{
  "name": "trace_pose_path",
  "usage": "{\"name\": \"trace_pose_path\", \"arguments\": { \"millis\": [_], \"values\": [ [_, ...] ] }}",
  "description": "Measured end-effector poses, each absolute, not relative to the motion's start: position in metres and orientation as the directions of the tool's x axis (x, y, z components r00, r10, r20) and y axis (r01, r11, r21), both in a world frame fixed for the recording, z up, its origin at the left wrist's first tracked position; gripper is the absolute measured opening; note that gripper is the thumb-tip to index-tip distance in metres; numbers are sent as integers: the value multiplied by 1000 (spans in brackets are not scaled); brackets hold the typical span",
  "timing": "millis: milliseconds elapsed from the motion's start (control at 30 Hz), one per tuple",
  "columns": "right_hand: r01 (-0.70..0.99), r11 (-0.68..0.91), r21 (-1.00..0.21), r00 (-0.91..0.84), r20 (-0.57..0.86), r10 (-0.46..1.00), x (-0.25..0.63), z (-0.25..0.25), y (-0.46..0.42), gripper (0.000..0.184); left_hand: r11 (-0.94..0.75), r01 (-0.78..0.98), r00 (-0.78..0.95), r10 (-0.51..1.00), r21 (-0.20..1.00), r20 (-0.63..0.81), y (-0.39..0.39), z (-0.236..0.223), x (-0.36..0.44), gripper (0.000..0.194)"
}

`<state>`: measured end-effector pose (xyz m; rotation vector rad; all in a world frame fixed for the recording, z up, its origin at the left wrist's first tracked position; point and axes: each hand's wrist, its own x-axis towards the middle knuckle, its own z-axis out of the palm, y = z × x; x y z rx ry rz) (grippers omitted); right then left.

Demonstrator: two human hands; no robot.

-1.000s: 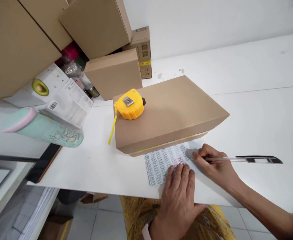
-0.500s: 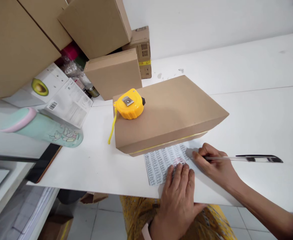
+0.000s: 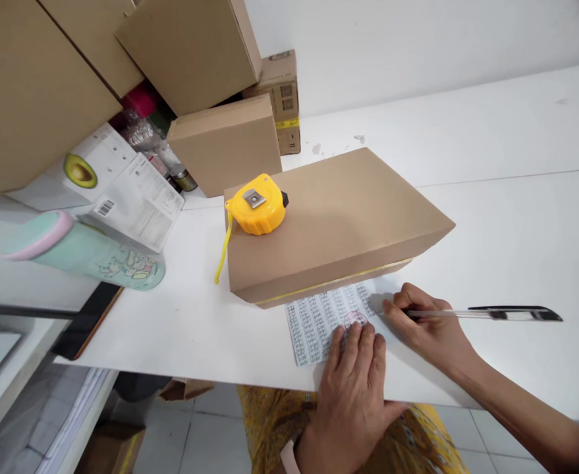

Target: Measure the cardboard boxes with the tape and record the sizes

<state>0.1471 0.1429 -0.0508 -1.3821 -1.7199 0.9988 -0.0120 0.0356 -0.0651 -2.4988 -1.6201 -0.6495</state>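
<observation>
A sheet of paper (image 3: 313,329) covered in columns of handwriting lies on the white table, its far edge running up to or under a brown cardboard box (image 3: 338,210). My left hand (image 3: 351,388) rests flat on the paper's near part, fingers stretched out. At the paper's right side, my right hand (image 3: 425,322) grips a pen (image 3: 511,313) with a clear barrel and black clip. The pen's tip is hidden behind my fingers. On the box's left end sits a yellow tape measure (image 3: 258,205), its yellow strap hanging over the edge.
A mint tumbler (image 3: 91,253) stands at the left beside a dark flat object (image 3: 86,322). Behind are white boxes with an avocado picture (image 3: 106,178) and stacked cardboard boxes (image 3: 227,141). The table's front edge (image 3: 195,378) runs just before my body.
Very little differs. The whole view has shifted slightly, while both hands, the pen and the paper keep nearly the same places.
</observation>
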Motion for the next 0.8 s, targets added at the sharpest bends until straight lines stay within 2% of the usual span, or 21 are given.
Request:
{"name": "trace_pose_path", "arguments": {
  "millis": [167,267,367,467,567,667,800],
  "values": [
    [434,119,-893,-149,59,987,147,-51,140,36,-430,891,346,850,145,397,36,-65,-12,72],
    [438,101,-893,-33,97,995,150,-52,141,37,-436,887,351,853,155,387,35,-68,-12,72],
    [532,69,-844,81,132,988,159,-52,146,26,-444,872,349,860,208,372,34,-66,-12,73],
    [702,152,-696,55,266,962,171,-51,150,16,-452,808,316,874,378,370,32,-48,-18,69],
    [839,225,-495,-66,318,946,181,-49,150,23,-431,724,166,867,539,470,36,-14,-37,48],
    [916,213,-340,-115,286,951,183,-49,149,32,-368,785,-55,760,498,648,54,23,-64,36],
    [948,218,-232,-141,308,941,181,-53,151,28,-188,899,-198,633,396,748,95,63,-91,42]
  ]
}}
